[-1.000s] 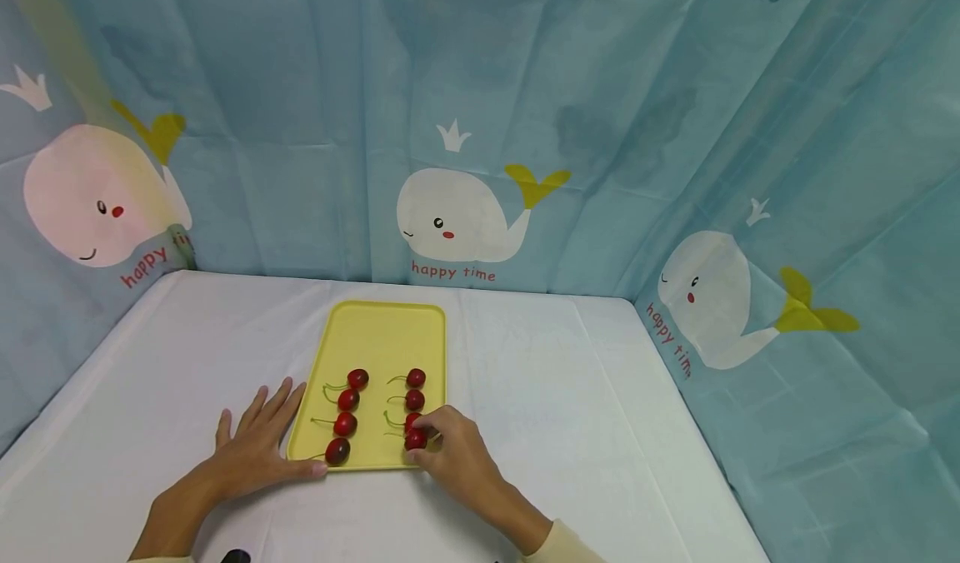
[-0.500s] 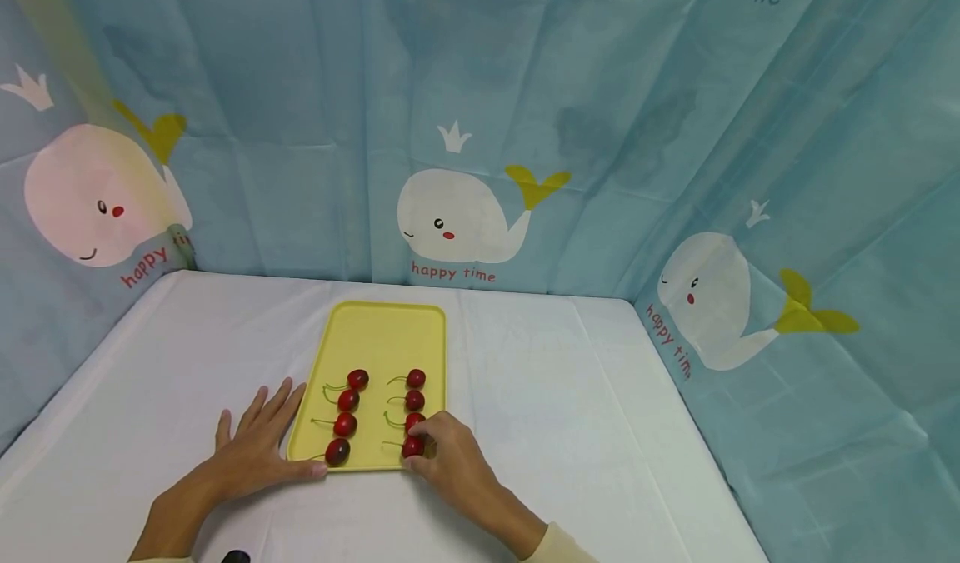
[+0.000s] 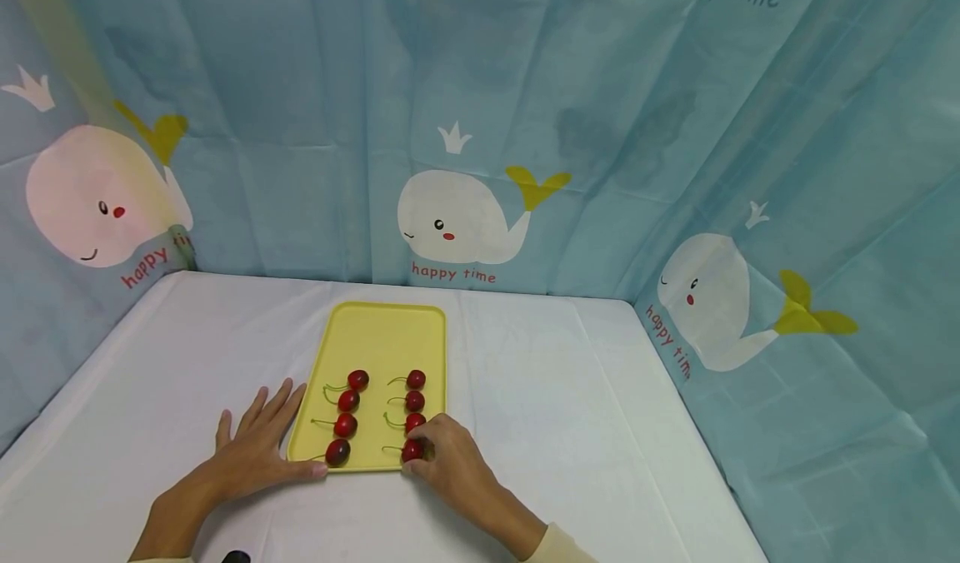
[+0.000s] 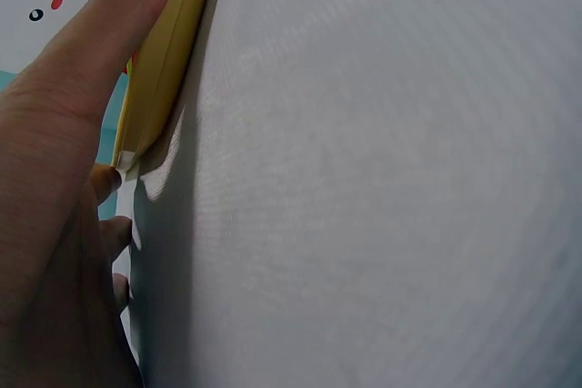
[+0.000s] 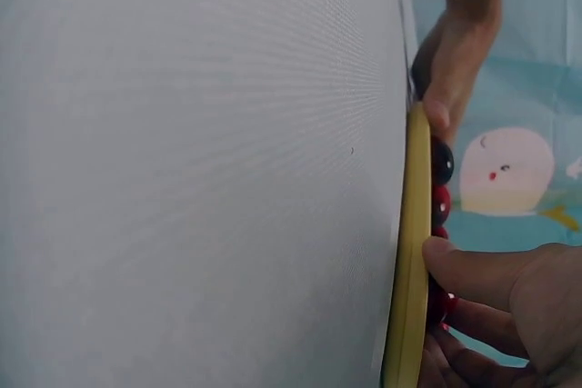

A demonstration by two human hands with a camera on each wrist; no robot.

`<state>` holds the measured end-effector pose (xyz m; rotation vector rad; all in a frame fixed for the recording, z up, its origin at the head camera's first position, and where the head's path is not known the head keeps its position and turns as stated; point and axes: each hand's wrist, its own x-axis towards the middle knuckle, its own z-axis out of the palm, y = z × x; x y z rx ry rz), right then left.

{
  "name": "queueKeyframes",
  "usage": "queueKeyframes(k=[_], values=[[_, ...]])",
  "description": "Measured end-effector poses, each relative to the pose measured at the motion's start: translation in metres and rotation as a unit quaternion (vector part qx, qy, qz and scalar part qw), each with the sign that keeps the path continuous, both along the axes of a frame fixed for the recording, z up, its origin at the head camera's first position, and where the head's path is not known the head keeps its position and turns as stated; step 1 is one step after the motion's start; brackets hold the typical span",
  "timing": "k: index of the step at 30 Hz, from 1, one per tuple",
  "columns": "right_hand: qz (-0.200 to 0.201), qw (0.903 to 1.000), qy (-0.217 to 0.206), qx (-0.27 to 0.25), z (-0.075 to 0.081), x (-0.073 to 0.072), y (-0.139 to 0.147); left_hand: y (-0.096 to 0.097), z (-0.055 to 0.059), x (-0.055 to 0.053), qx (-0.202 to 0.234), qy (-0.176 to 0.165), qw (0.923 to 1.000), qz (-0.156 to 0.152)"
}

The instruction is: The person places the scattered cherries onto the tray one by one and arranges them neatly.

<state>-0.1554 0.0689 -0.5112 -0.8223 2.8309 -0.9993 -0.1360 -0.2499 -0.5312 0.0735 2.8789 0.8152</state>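
A yellow rectangular tray (image 3: 386, 334) lies on the white-covered table, bearing two columns of dark red cherries with green stems pointing left. My right hand (image 3: 456, 461) pinches the nearest cherry (image 3: 412, 450) of the right column between thumb and fingers, at the tray's near edge. Just beyond it sits another cherry (image 3: 415, 422), partly covered by my fingers. My left hand (image 3: 255, 455) is spread at the tray's left side, its thumb along the near left corner beside the nearest left-column cherry (image 3: 337, 452). In the right wrist view, my right thumb (image 5: 473, 272) touches the tray's rim (image 5: 415, 224).
White cloth (image 3: 570, 413) covers the table on both sides of the tray. Behind and to the sides hangs a blue curtain (image 3: 300, 155) with whale prints. A small black object (image 3: 236, 556) shows at the bottom edge near my left forearm.
My right hand has shifted slightly toward me and to the left with the nearest cherry, which now sits a little apart from the one beyond it. The left hand has stayed put.
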Motion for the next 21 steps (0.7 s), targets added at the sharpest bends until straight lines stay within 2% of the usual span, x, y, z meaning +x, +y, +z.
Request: queueKeyframes(k=[9,15,21], values=[[-0.004,0.9998,-0.012,-0.014,0.000,-0.001,0.001,-0.001,0.000,-0.002,0.002,-0.003,1.0000,0.000],[-0.014,0.9984,-0.031,-0.046,0.008,0.000,0.014,-0.001,-0.002,-0.002,0.000,-0.008,1.0000,0.001],[-0.058,0.9973,0.035,-0.028,0.019,-0.015,0.050,0.000,0.005,-0.003,-0.005,-0.023,0.9997,0.005]])
